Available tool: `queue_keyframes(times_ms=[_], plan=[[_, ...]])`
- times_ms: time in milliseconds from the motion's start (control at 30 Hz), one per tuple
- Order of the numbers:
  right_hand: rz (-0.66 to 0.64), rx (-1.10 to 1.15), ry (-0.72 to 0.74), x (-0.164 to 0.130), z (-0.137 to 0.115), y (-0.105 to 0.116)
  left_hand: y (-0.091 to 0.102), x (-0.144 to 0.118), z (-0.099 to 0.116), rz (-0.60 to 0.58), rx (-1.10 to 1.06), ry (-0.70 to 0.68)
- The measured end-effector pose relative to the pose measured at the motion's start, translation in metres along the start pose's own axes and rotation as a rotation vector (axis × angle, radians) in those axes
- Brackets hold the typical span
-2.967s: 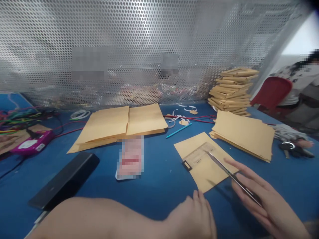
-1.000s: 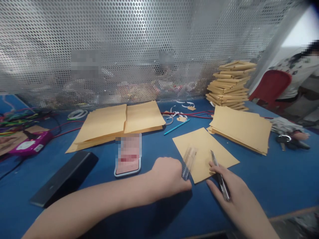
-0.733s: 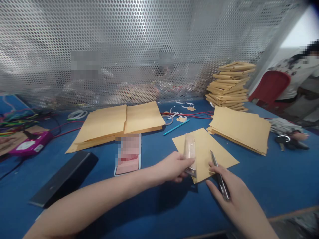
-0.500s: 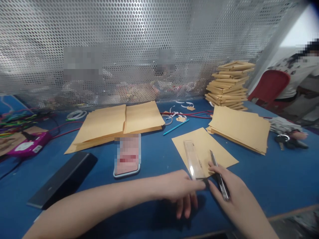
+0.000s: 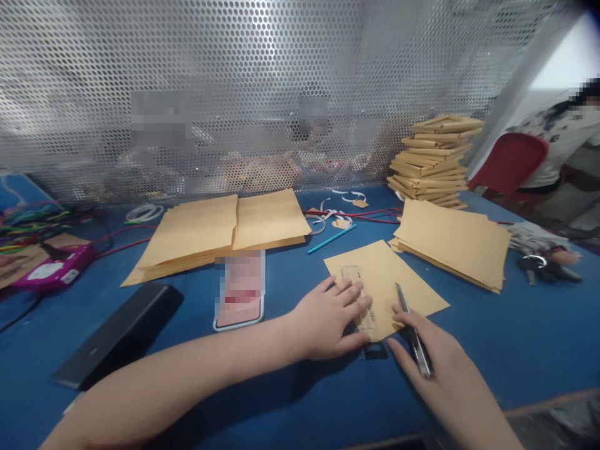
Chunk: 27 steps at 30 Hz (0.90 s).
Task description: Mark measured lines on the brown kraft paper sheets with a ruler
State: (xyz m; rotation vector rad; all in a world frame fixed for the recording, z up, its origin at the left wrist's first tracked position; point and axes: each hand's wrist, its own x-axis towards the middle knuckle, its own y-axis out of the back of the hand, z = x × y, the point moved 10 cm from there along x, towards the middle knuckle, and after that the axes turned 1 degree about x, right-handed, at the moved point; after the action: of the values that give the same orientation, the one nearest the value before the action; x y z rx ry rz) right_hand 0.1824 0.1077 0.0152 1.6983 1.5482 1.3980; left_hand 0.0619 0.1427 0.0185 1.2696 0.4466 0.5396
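A single brown paper sheet (image 5: 394, 275) lies on the blue table (image 5: 515, 337) in front of me. A clear plastic ruler (image 5: 352, 276) lies flat along its left part. My left hand (image 5: 328, 319) presses down on the ruler with fingers spread. My right hand (image 5: 435, 369) rests at the sheet's near edge, holding a slim metal knife (image 5: 411, 326) whose tip touches the paper just right of the ruler.
A phone (image 5: 239, 290) and a black case (image 5: 117, 334) lie to the left. Brown sheets are stacked at the back middle (image 5: 220, 231) and right (image 5: 452, 240), with a tall pile (image 5: 435, 162) behind. A teal pen (image 5: 332, 239), keys (image 5: 544, 265), cables and a perforated metal screen surround the area. A person sits far right.
My left hand picked the ruler up off the sheet, turned it, and laid it flat along the sheet's left part, then pressed on it. My right hand drew the knife nearer and stayed.
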Motion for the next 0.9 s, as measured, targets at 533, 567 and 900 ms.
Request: queue_keyframes(times_ms=[533,567,900], plan=[[0.050,0.075,-0.031,0.000,0.001,0.009,-0.020,-0.028,0.003,-0.221,0.124,0.349],[0.050,0.074,-0.023,0.001,0.001,0.009,-0.020,-0.029,0.002,-0.229,0.127,0.356],[0.043,0.045,0.000,-0.002,0.002,0.005,-0.019,-0.029,0.000,-0.233,0.106,0.359]])
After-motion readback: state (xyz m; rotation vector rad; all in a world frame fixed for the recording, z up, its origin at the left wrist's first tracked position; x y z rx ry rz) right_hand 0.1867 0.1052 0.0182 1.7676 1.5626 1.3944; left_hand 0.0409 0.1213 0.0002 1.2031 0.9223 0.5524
